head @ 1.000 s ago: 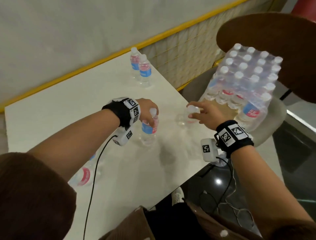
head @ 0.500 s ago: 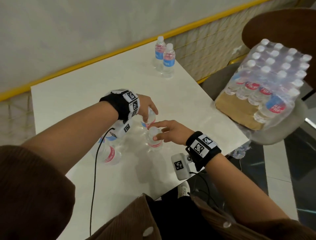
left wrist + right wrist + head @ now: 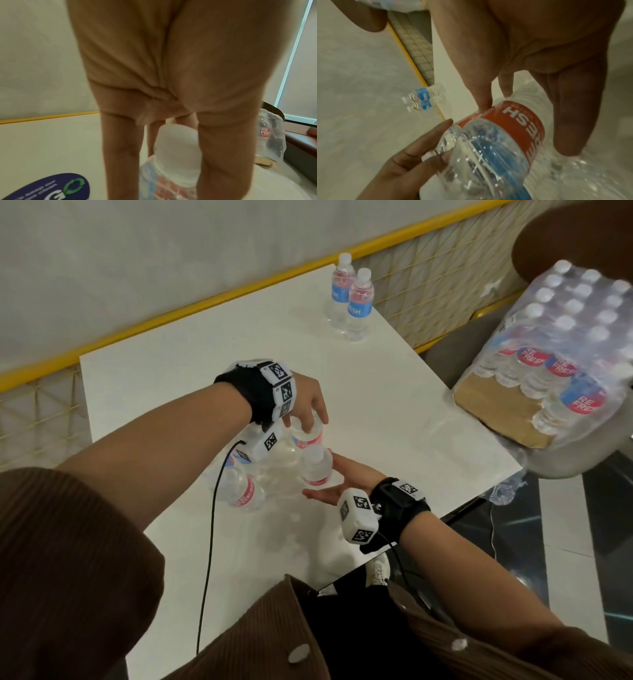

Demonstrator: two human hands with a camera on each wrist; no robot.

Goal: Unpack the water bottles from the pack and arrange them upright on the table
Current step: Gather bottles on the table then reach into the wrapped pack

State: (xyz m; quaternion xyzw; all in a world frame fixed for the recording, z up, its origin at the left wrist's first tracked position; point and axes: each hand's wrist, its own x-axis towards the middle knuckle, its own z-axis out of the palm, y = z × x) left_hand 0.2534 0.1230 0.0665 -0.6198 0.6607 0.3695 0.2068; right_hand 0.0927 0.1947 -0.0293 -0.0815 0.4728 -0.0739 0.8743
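Observation:
My left hand (image 3: 306, 409) grips the white cap (image 3: 176, 139) of an upright water bottle (image 3: 308, 438) from above, near the middle of the white table (image 3: 171, 378). Just in front of it stands a second bottle (image 3: 317, 469) with a red label. My right hand (image 3: 337, 481) lies beside this bottle, palm turned up. Its straight fingers (image 3: 565, 121) touch the bottle's label (image 3: 513, 128). A third bottle (image 3: 245, 491) stands under my left wrist. The shrink-wrapped pack (image 3: 565, 347), still holding several bottles, sits on a chair to the right.
Two more bottles (image 3: 352, 302) stand upright at the table's far right corner, by a yellow rail (image 3: 205, 302). The grey chair seat (image 3: 582, 460) under the pack touches the table's right edge. A black cable (image 3: 209, 542) hangs from my left wrist.
My right hand carried its bottle from the table's right edge to beside the left hand's bottle, then opened. My left hand kept its grip on its bottle's cap.

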